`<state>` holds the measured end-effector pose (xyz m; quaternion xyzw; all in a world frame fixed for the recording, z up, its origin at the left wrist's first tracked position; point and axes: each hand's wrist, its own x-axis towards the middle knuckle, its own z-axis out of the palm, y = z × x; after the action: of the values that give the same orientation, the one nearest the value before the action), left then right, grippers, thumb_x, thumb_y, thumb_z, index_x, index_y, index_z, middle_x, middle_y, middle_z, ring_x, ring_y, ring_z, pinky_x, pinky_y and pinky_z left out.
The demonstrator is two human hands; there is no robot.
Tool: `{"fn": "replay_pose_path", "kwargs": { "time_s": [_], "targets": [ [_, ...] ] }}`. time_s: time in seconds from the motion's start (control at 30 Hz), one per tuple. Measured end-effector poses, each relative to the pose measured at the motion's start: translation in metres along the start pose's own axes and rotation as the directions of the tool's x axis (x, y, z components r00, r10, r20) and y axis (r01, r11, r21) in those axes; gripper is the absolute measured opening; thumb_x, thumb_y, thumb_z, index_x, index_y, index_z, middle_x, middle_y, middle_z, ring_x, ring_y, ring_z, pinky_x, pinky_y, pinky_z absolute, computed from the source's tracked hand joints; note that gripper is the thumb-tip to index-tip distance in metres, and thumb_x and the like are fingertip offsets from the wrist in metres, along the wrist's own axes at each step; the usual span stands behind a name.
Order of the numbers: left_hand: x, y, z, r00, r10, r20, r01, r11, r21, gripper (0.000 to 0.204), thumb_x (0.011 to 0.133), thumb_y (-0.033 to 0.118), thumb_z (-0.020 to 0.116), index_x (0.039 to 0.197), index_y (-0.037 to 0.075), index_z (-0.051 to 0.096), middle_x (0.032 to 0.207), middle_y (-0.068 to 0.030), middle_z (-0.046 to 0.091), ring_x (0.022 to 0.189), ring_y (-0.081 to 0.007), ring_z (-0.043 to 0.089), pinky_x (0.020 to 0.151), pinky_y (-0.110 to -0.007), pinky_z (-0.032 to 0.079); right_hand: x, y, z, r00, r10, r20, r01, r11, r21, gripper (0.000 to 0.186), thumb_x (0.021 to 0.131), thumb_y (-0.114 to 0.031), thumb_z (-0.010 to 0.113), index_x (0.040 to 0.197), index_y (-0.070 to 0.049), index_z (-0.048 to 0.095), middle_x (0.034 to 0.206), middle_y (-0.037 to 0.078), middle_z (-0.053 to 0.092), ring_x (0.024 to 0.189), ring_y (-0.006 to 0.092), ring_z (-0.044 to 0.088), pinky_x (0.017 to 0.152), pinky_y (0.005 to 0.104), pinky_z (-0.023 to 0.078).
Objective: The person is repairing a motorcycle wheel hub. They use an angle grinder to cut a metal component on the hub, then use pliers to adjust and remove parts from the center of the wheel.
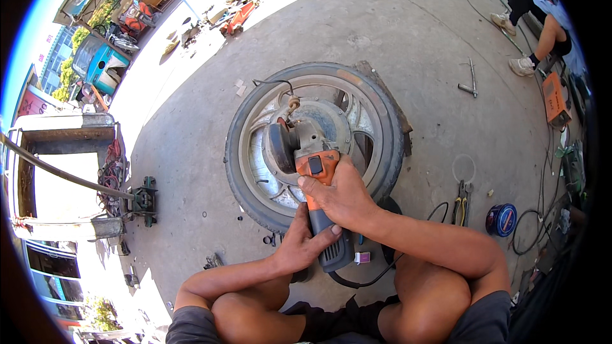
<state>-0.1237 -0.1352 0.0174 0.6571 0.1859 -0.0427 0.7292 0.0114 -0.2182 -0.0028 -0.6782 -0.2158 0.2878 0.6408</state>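
Both grips closed around orange angle grinder (317,200) over wheel (315,140), pliers (460,204) and tape roll (502,220) nearby.

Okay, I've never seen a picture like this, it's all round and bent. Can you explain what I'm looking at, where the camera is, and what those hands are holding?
The camera sits on a person's head and looks down, so the forearms come in from the bottom edge. Its very wide lens bends straight lines near the rim. The person is crouching on a concrete floor; their knees show at the bottom.

Both hands hold an orange and grey angle grinder. The right hand grips its orange body from above, and the left hand wraps the grey rear handle. The grinder's disc is over the hub of a wheel with a tyre lying flat on the floor.

To the right lie pliers, a blue round tin and black cables. Another person sits at the top right.
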Motion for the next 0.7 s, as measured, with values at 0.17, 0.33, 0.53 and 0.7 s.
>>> {"fn": "replay_pose_path", "kwargs": {
  "time_s": [0.17, 0.33, 0.53, 0.7],
  "targets": [
    [-0.0004, -0.002, -0.0009, 1.0, 0.016, -0.002, -0.016, 1.0, 0.026, 0.073, 0.096, 0.024, 0.072, 0.144, -0.006, 0.026, 0.13, -0.0125, 0.051, 0.12, -0.0159, 0.051, 0.102, -0.034, 0.045, -0.0007, -0.001, 0.0014, 1.0, -0.013, -0.008, 0.013, 0.999, 0.039, 0.049, 0.085, -0.03, 0.076, 0.107, 0.011, 0.061, 0.102, 0.028, 0.064, 0.094, 0.0396, 0.068, 0.086, 0.0439, 0.052],
    [0.0003, -0.001, -0.0003, 1.0, 0.024, 0.004, -0.025, 1.0, 0.018, 0.073, 0.096, 0.024, 0.071, 0.144, -0.006, 0.026, 0.13, -0.0129, 0.052, 0.12, -0.0163, 0.051, 0.102, -0.035, 0.045, 0.0006, -0.0013, 0.0004, 0.999, -0.041, 0.003, 0.041, 0.998, 0.057, 0.049, 0.085, -0.03, 0.076, 0.106, 0.012, 0.06, 0.098, 0.028, 0.065, 0.091, 0.0389, 0.068, 0.085, 0.0435, 0.053],
    [0.0015, -0.0008, -0.0015, 1.0, 0.001, 0.007, -0.001, 1.0, 0.005, 0.073, 0.096, 0.024, 0.071, 0.144, -0.006, 0.026, 0.13, -0.0132, 0.052, 0.121, -0.0168, 0.052, 0.103, -0.035, 0.045, 0.0028, 0.0024, 0.0018, 0.999, -0.028, -0.029, 0.03, 0.998, 0.047, 0.057, 0.084, -0.03, 0.077, 0.104, 0.018, 0.054, 0.092, 0.028, 0.067, 0.087, 0.0377, 0.07, 0.081, 0.0428, 0.054],
    [-0.0005, -0.0006, -0.0003, 1.0, 0.01, 0.002, -0.01, 1.0, 0.022, 0.074, 0.095, 0.025, 0.072, 0.144, -0.006, 0.025, 0.131, -0.0135, 0.052, 0.121, -0.017, 0.052, 0.103, -0.035, 0.045, 0.0007, -0.0006, 0.0002, 1.0, -0.022, -0.015, 0.022, 0.999, 0.038, 0.058, 0.083, -0.03, 0.077, 0.105, 0.018, 0.053, 0.092, 0.028, 0.067, 0.087, 0.0374, 0.07, 0.081, 0.0426, 0.054]
  ]
}}
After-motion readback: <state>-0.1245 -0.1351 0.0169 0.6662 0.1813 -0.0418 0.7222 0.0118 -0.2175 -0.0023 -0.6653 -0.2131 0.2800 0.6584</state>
